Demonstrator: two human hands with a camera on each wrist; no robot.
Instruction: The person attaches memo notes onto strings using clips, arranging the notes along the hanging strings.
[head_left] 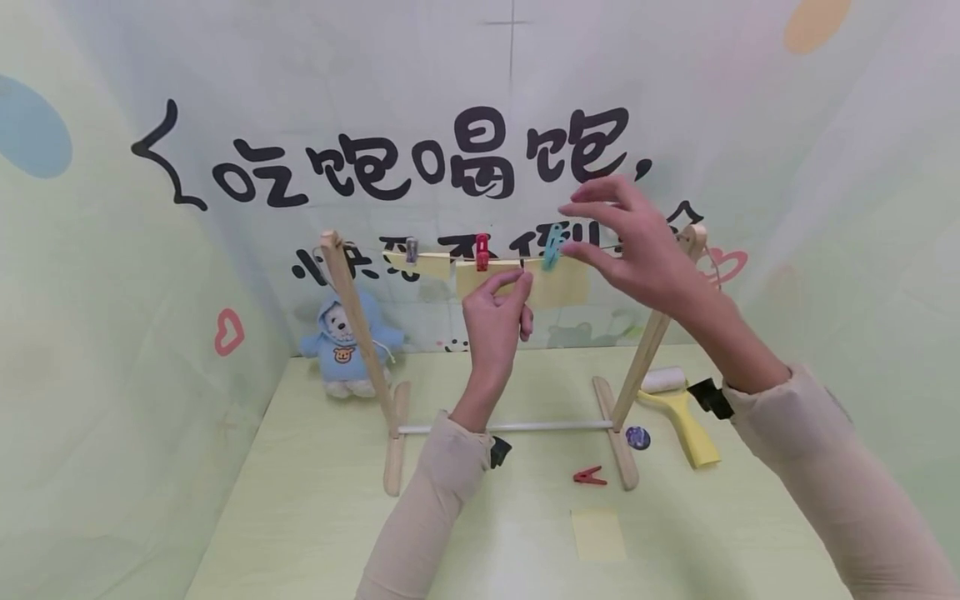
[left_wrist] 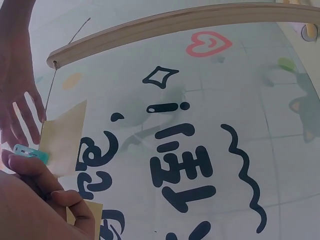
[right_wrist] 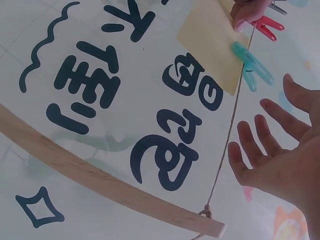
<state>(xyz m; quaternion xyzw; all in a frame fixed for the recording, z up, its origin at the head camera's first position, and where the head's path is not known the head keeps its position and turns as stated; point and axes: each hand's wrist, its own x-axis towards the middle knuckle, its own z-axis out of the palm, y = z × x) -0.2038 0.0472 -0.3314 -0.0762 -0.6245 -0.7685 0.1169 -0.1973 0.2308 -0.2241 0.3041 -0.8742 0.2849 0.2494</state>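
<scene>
A teal clothespin (head_left: 552, 247) clips a pale yellow paper note (head_left: 564, 287) onto a thin string (right_wrist: 228, 137). My left hand (head_left: 493, 315) pinches the top of this note at its left corner, close to the string. My right hand (head_left: 637, 246) is just right of the teal clothespin, fingers spread and apart from it in the right wrist view. To the left, a red clothespin (head_left: 482, 252) holds a second note (head_left: 468, 283), partly behind my left hand. Farther left, a grey clothespin (head_left: 411, 251) holds a third note (head_left: 432, 266).
The string spans a wooden stand (head_left: 358, 329). On the table (head_left: 300, 517) lie a loose red clothespin (head_left: 590, 476), another yellow note (head_left: 598, 534), a small round purple object (head_left: 638, 437) and a yellow-handled lint roller (head_left: 690, 429). A blue-hooded plush toy (head_left: 341, 346) sits behind the left post.
</scene>
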